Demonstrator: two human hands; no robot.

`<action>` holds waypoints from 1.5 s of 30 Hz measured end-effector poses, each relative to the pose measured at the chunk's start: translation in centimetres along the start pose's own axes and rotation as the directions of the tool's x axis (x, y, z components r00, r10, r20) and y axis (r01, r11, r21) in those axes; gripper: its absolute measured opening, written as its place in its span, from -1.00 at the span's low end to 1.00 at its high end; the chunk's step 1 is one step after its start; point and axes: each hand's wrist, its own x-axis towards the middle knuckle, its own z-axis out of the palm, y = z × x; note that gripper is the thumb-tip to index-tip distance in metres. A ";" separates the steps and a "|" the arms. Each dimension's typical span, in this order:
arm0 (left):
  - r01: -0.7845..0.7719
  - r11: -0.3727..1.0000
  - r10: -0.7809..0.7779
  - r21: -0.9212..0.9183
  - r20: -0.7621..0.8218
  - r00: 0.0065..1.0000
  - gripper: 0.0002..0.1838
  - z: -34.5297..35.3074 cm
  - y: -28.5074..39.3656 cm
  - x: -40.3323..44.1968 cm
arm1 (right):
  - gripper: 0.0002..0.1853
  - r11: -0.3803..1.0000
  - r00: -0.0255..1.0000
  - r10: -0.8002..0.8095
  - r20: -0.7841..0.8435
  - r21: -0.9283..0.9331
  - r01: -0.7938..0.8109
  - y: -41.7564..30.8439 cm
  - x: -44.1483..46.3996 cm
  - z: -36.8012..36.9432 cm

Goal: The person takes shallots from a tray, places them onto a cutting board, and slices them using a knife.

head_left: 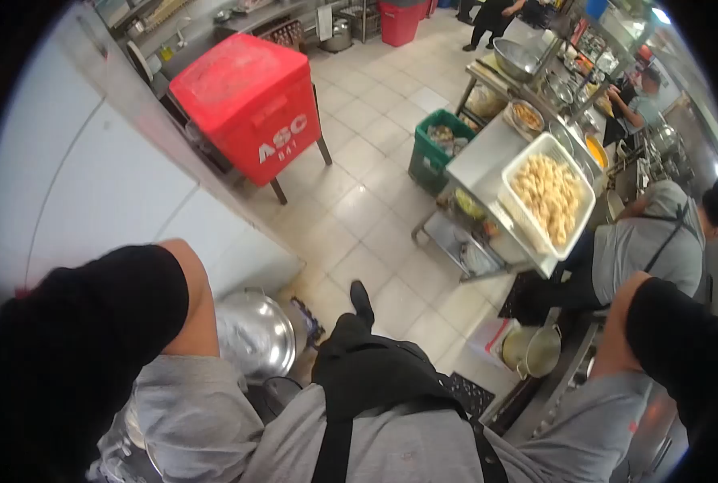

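Both of my arms are raised at the sides of the view, with the forearms toward the camera. A black sleeve (109,302) covers my left forearm, and another black sleeve (671,342) covers my right one. Neither of my hands shows, so what they hold or touch is hidden. Below, I see my grey shirt (407,443), dark apron (383,366) and one black shoe (362,302). Closest to my left arm is a large shiny metal pot (254,334). Near my right arm stands a pot of liquid (532,352).
A red lidded box (250,105) stands on legs at the left, by a white wall (93,153). At right, a steel table (475,169) bears a white basket (510,205) of pale food pieces. A green bin (429,171) sits beside it. Co-workers (648,249) stand at right and far back.
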 end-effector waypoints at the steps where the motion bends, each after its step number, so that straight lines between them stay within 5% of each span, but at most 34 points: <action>1: -0.009 0.999 0.010 -0.034 0.014 1.000 -0.50 -0.4 -3.5 0.1 | -0.70 1.000 1.000 -0.012 0.004 -0.001 0.012 2.7 -0.2 0.4; 15: -0.107 0.956 0.110 -0.274 -0.003 0.994 -0.55 0.3 -44.1 -3.3 | -0.67 0.983 0.995 0.044 0.090 -0.181 -0.027 34.5 -9.6 -0.7; 22: -0.066 0.951 -0.017 -0.303 -0.265 0.964 -0.57 -0.3 -62.8 -1.9 | -0.64 0.927 0.964 0.190 -0.185 -0.291 -0.239 52.4 -17.2 -9.7; 25: 0.235 0.838 -0.407 -0.493 -0.276 0.871 -0.51 -0.1 -71.6 -7.5 | -0.63 0.749 0.707 0.500 -0.500 -0.161 -0.643 61.7 -26.3 -12.0; 28: 0.726 0.357 -0.856 -0.588 0.106 0.506 -0.29 3.8 -80.1 -20.0 | -0.62 0.332 0.115 0.742 -0.660 0.212 -0.919 69.8 -41.4 -9.2; 29: 0.775 0.166 -0.932 -0.609 0.159 0.325 -0.47 5.9 -82.0 -24.0 | -0.62 0.177 -0.073 0.739 -0.670 0.298 -0.938 71.5 -47.2 -7.1; 30: 0.897 -0.022 -0.932 -0.441 0.333 0.141 -0.45 7.1 -84.0 -27.0 | -0.66 0.069 -0.188 0.753 -0.631 0.360 -0.930 72.8 -51.5 -5.2; 31: 0.911 -0.047 -0.889 -0.410 0.433 0.149 -0.51 8.9 -86.1 -29.5 | -0.70 0.042 -0.274 0.753 -0.598 0.459 -0.887 73.6 -55.9 -3.2; 32: 0.925 -0.159 -0.857 -0.345 0.514 0.044 -0.56 10.2 -87.6 -31.2 | -0.73 -0.045 -0.377 0.733 -0.566 0.512 -0.858 74.3 -59.0 -1.3; 37: 0.938 -0.218 -0.706 -0.271 0.707 0.040 -0.64 12.3 -98.8 -36.7 | -0.72 -0.298 -0.551 0.633 -0.543 0.486 -0.821 80.1 -69.0 4.5; 41: 0.970 -0.184 -0.709 -0.161 0.705 -0.018 -0.68 10.5 -109.9 -38.0 | -0.75 -0.428 -0.535 0.556 -0.636 0.332 -0.840 87.8 -74.5 4.6; 45: 0.970 -0.131 -0.697 -0.205 0.715 0.057 -0.79 9.6 -121.0 -37.7 | -0.74 -0.476 -0.550 0.466 -0.694 0.328 -0.816 95.3 -76.9 3.6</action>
